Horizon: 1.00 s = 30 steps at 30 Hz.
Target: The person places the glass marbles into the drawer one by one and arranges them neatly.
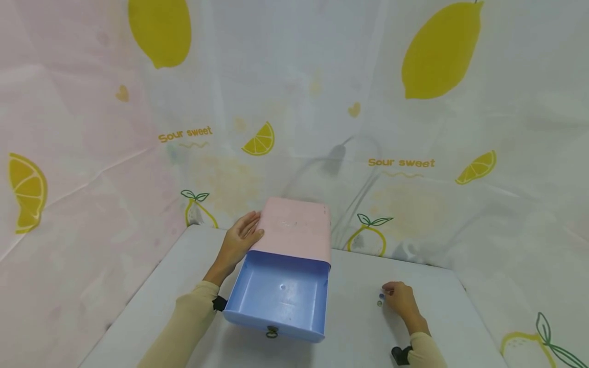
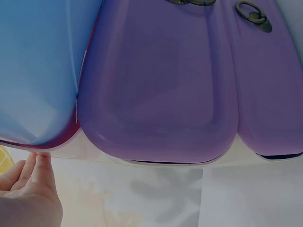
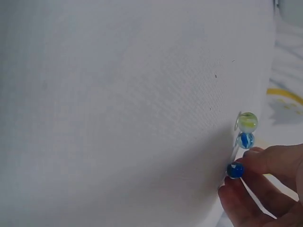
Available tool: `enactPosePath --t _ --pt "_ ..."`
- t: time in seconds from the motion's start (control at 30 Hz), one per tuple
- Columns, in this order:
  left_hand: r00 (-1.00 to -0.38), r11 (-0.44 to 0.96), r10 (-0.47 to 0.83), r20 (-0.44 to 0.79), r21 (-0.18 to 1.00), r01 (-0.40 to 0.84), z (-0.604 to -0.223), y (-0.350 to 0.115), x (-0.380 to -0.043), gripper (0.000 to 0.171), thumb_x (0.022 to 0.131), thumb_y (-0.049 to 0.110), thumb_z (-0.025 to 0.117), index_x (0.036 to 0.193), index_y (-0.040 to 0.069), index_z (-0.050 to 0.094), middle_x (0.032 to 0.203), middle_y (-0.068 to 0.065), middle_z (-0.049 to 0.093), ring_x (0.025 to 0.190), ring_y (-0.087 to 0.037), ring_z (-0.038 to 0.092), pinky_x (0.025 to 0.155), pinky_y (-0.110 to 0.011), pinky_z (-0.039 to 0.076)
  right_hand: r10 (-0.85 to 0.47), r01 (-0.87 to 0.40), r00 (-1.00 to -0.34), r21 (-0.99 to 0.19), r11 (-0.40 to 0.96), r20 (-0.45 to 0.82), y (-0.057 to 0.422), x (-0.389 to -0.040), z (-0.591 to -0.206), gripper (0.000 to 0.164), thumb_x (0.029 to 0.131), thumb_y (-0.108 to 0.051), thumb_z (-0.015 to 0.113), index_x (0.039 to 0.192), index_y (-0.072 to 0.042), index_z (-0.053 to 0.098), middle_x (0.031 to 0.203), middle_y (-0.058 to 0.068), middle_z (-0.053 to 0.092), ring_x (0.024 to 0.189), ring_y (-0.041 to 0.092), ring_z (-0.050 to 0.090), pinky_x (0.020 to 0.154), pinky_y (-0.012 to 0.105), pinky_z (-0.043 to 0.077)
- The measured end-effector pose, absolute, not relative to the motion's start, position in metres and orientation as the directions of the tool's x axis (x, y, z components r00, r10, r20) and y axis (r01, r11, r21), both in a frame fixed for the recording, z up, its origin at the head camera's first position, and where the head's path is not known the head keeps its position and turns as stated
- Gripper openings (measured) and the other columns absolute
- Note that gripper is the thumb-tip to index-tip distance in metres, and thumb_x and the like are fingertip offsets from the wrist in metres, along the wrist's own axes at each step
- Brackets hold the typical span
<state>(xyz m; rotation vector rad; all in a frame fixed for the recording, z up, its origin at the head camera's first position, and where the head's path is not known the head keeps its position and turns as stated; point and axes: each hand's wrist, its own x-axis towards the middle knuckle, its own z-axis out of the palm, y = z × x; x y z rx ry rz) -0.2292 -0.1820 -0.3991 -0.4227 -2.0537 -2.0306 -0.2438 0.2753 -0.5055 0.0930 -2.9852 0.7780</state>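
Observation:
A small pink cabinet [image 1: 294, 225] stands on the white table with its blue top drawer [image 1: 280, 291] pulled out. The drawer's inside is bare, and a ring pull [image 1: 272, 332] hangs on its front. My left hand [image 1: 239, 239] rests against the cabinet's left side with fingers fairly straight. At the table's right, my right hand [image 1: 402, 301] pinches a dark blue marble [image 3: 235, 170] between thumb and fingers. Beside it lie a blue-and-white marble [image 3: 245, 140] and a yellow-green marble [image 3: 247, 122], close together. The held marble is hidden in the head view.
Purple drawers [image 2: 161, 90] with ring pulls sit shut below the blue one. A lemon-print cloth [image 1: 294, 128] hangs behind and beside the table [image 1: 354, 327]. Dark straps [image 1: 402, 355] sit on both wrists.

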Motion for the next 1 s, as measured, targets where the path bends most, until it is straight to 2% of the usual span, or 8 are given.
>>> enactPosePath --t 0.2,0.47,0.73,1.0 --pt "-0.934 0.000 0.054 0.353 0.935 0.353 -0.3983 -0.1819 -0.2291 0.067 0.094 0.005 0.064 0.148 -0.010 0.027 0.151 -0.024 0.034 0.141 -0.034 0.031 0.112 -0.038 0.030 -0.019 -0.029 -0.999 -0.489 0.872 0.025 0.2743 -0.2443 -0.5067 0.014 0.081 0.004 0.065 0.093 0.008 0.071 0.086 0.015 0.069 0.082 0.030 0.065 0.073 0.047 0.057" --pt "-0.935 -0.034 0.051 0.351 0.936 0.349 -0.3986 -0.1816 -0.2296 0.067 0.093 0.003 0.064 0.147 -0.011 0.027 0.151 -0.024 0.034 0.141 -0.033 0.031 0.114 -0.038 0.029 -0.008 -0.028 -0.999 -0.480 0.877 0.044 0.2742 -0.2464 -0.5105 0.010 0.076 0.006 0.068 0.085 0.004 0.072 0.078 0.010 0.069 0.072 0.022 0.062 0.066 0.042 0.056" --pt "-0.932 -0.015 0.043 0.360 0.933 0.359 -0.3967 -0.1825 -0.2283 0.066 0.093 0.002 0.063 0.147 -0.012 0.027 0.151 -0.024 0.035 0.141 -0.034 0.031 0.114 -0.040 0.029 -0.045 -0.078 -0.996 -0.481 0.873 0.081 0.2715 -0.2465 -0.5120 0.014 0.076 0.004 0.071 0.090 0.003 0.073 0.087 0.014 0.071 0.083 0.030 0.066 0.075 0.048 0.057" --pt "-0.931 -0.028 0.053 0.360 0.933 0.359 -0.4001 -0.1823 -0.2302 0.066 0.094 0.002 0.063 0.147 -0.011 0.026 0.151 -0.025 0.034 0.141 -0.034 0.031 0.113 -0.038 0.030 -0.003 -0.037 -0.997 -0.463 0.886 0.074 0.2753 -0.2461 -0.5152 0.012 0.075 0.006 0.071 0.088 0.005 0.072 0.083 0.014 0.069 0.081 0.031 0.065 0.074 0.048 0.057"
